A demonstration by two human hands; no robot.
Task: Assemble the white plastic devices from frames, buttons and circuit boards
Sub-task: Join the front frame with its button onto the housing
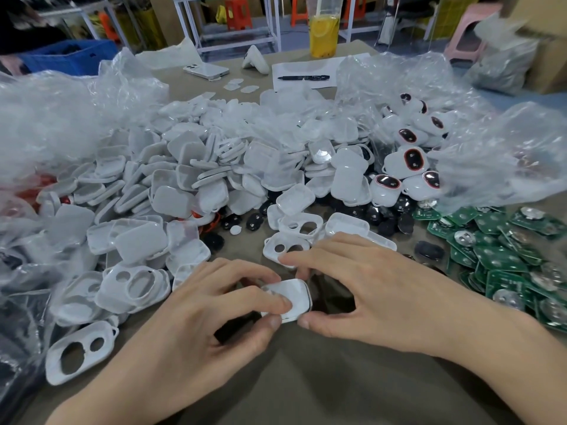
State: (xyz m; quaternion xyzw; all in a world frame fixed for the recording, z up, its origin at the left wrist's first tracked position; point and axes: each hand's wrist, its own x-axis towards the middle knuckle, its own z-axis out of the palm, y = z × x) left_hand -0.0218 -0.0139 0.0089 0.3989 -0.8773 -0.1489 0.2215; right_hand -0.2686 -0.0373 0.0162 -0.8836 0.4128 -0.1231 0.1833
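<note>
My left hand (196,317) pinches the white device (296,294) at its left end, index finger pressing the top face and thumb at the near edge. My right hand (377,286) clamps the right end, thumb at the near corner and fingers curled behind the far edge. The device lies between the two, equally close to both, over the table (306,378) by the middle of its near edge, with its long axis roughly left to right. The next move is probably a squeeze from both ends. Open frames (81,352) lie toward the left edge and circuit boards (503,262) toward the right.
</note>
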